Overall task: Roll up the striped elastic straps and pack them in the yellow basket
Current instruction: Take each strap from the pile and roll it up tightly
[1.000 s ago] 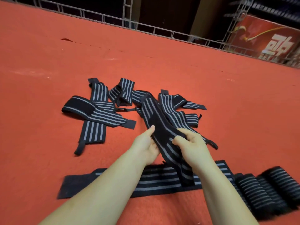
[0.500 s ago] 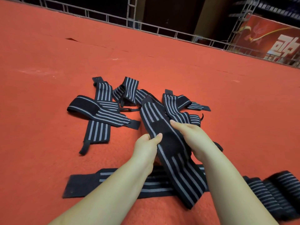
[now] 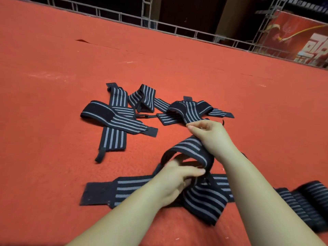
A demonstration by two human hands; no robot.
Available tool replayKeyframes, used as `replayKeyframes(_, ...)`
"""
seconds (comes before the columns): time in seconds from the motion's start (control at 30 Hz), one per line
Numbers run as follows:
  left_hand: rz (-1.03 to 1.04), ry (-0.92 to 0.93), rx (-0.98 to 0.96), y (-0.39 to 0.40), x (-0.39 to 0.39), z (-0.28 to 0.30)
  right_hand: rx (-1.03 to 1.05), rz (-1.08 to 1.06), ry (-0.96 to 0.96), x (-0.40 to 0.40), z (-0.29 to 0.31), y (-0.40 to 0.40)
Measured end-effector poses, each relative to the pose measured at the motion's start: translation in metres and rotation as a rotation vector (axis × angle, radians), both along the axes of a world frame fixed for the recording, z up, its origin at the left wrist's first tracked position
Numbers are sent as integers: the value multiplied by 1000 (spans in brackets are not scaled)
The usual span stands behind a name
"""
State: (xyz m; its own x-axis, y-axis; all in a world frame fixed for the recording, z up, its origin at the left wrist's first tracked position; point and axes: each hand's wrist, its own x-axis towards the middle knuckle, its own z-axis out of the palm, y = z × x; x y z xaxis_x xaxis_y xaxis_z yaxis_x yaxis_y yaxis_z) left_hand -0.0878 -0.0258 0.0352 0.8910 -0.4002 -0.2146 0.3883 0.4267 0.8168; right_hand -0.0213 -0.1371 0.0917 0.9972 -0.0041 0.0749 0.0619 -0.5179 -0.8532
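A black strap with grey stripes [image 3: 190,150] arches in a loop between my hands, its lower end [image 3: 205,201] lying on the red carpet. My left hand [image 3: 177,181] grips it near the bottom of the loop. My right hand [image 3: 211,135] holds its upper part with curled fingers. A second strap [image 3: 110,192] lies flat beneath my arms. Several loose striped straps [image 3: 120,121] are heaped further out. Rolled straps [image 3: 301,205] sit in a row at the right edge. No yellow basket is in view.
The red carpet [image 3: 71,174] covers the whole floor around the straps. A metal truss railing [image 3: 159,23] runs along its far edge, with a red banner [image 3: 292,36] behind it at the upper right.
The strap that ran stretched out from the pile has been pulled toward me and bent into a loop. My left hand moved down and nearer; my right hand shifted right and up.
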Motion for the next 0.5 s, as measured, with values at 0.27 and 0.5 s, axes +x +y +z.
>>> replayKeyframes(0.27,385,259,-460,45,9,7,11,180,23,-35,12,-18)
replayKeyframes(0.5,614,240,-293,77,14,13,-108,425,427,-48,-7,-32)
